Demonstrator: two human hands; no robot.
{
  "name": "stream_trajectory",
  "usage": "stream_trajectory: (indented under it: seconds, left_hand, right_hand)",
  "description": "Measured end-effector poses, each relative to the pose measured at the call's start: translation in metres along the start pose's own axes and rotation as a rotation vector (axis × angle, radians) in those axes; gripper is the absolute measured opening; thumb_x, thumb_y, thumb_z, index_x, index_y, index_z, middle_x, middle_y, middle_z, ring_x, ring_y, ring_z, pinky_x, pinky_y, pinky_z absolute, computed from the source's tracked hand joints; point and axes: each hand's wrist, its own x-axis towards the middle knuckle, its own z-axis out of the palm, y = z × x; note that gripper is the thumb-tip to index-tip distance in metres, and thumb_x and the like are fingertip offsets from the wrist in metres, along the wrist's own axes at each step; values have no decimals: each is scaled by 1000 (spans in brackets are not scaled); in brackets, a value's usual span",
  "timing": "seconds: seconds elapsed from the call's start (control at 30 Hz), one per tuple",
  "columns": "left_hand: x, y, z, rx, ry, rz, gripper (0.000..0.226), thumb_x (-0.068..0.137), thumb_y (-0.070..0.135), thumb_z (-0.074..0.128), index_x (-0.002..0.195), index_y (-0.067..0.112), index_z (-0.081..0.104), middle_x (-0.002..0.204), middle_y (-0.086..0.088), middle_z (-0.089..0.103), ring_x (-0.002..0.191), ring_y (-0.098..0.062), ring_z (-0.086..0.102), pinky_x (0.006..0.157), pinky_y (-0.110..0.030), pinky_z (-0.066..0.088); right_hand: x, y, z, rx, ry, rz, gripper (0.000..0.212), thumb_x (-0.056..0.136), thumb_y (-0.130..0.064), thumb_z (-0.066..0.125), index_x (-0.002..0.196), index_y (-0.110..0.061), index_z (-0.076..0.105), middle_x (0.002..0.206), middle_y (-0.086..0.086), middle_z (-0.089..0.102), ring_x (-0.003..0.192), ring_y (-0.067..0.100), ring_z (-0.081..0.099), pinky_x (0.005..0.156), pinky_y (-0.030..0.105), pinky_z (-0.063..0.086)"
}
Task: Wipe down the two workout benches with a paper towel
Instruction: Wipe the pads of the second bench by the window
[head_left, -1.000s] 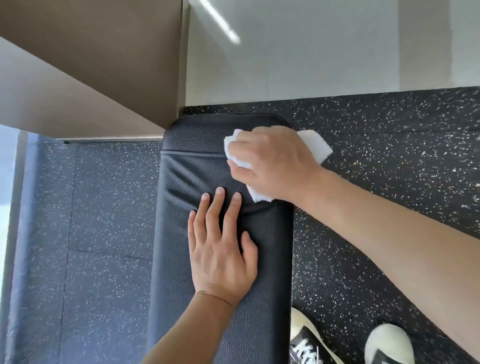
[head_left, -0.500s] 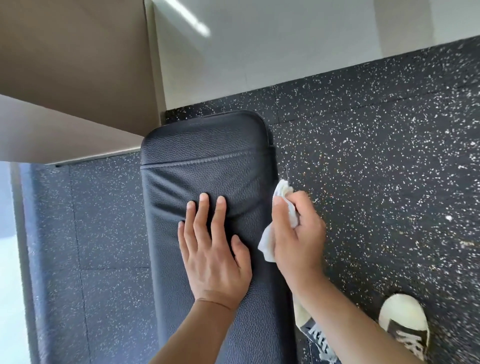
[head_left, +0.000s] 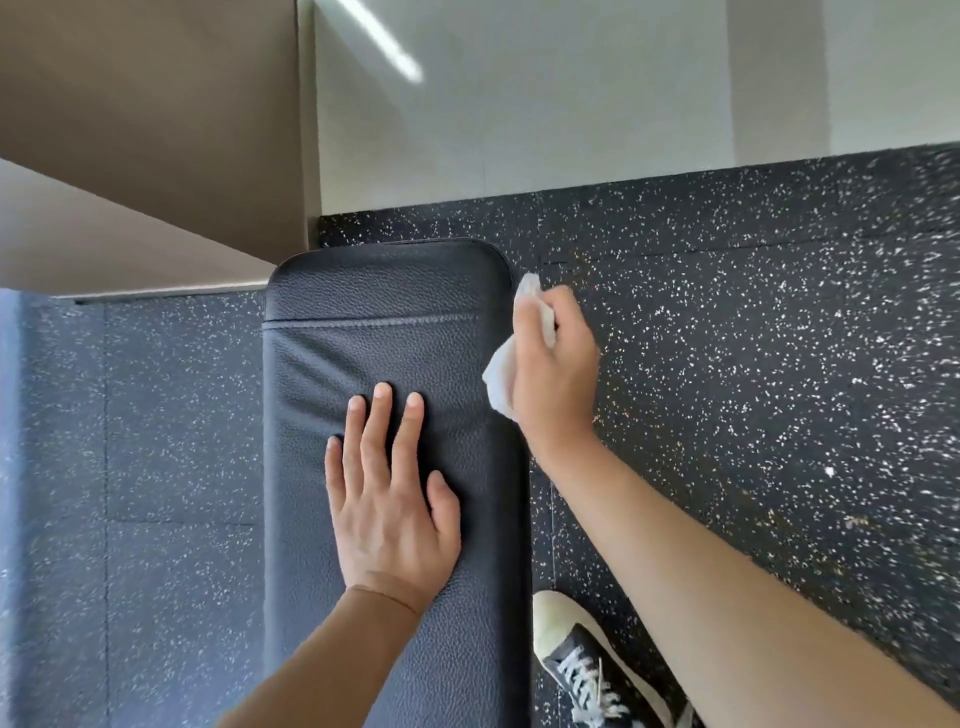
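We see no readable writing: our left hand (head_left: 387, 506) lies flat, fingers straight, on the black pebbled bench (head_left: 389, 306), while our right hand (head_left: 553, 366) grips a crumpled white towel (head_left: 501, 376) against its right edge.

Layout at the counter's far end
Left hand (head_left: 387, 512) lies flat on the counter (head_left: 395, 312); right hand (head_left: 553, 371) presses paper towel (head_left: 501, 379) against its right edge.
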Motion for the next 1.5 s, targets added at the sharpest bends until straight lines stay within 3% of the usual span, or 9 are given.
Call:
stream_trajectory:
  seconds: [0.23, 0.37, 0.6, 0.8, 0.97, 1.07, 1.3, 1.5]
  left_hand:
    - [2, 2, -2, -19, 30, -11, 76, 90, 34, 45, 165, 28, 30, 174, 2, 20, 163, -24, 14, 130, -52, 16]
    - [0, 2, -2, -23, 52, -3, 75, 90, 33, 46, 164, 26, 33, 174, 0, 23, 162, -25, 16, 129, -53, 18]
    - [-1, 2, -1, -24, 66, 1, 73, 92, 33, 44, 163, 25, 34, 173, -1, 25, 162, -26, 18, 129, -54, 19]
    - [0, 4, -3, -25, 59, -1, 71, 93, 33, 42, 163, 25, 33, 173, -2, 24, 162, -24, 15, 130, -51, 16]
    - [-1, 6, -4, -24, 74, -2, 70, 94, 32, 41, 163, 24, 34, 172, -2, 26, 162, -25, 16, 129, -53, 18]
    - [0, 5, -3, -21, 91, 6, 69, 94, 32, 42, 162, 23, 36, 172, -3, 28, 161, -26, 19, 128, -53, 20]
    - [-2, 6, -5, -50, 120, 19, 67, 94, 32, 43, 161, 22, 39, 171, -5, 31, 160, -29, 23, 128, -54, 22]
    - [-3, 7, -8, -73, 131, 13, 66, 96, 32, 43, 161, 24, 40, 170, -4, 33, 159, -29, 25, 128, -52, 22]
  right_hand:
    - [-120, 60, -41, -26, -77, 74, 37, 104, -40, 47, 72, -28, 34, 60, -12, 37, 59, 6, 35, 55, 25, 31]
    - [-74, 37, -22, 91, -39, 114, 44, 106, -37, 52, 67, -29, 31, 60, -13, 35, 61, 13, 35, 59, 38, 34]
    - [29, -1, 9, 133, 47, 23, 50, 105, -29, 58, 63, -27, 31, 57, -15, 34, 61, 7, 34, 60, 27, 31]
    - [-35, 22, -10, 144, -2, 21, 47, 107, -39, 54, 67, -29, 32, 61, -14, 34, 63, 8, 33, 58, 24, 31]
    - [-116, 54, -38, 90, -64, 48, 33, 106, -39, 52, 75, -33, 43, 64, -14, 43, 65, 13, 41, 62, 37, 37]
    - [-139, 62, -44, 77, -50, 62, 31, 104, -39, 52, 75, -33, 43, 63, -13, 42, 63, 12, 40, 60, 33, 35]
    - [-68, 23, -22, 93, 1, 17, 38, 104, -35, 53, 71, -24, 37, 60, -9, 40, 63, 16, 39, 62, 42, 36]
    - [-55, 19, -13, 76, 21, -33, 40, 101, -35, 53, 65, -36, 35, 58, -19, 44, 61, 8, 41, 61, 30, 33]
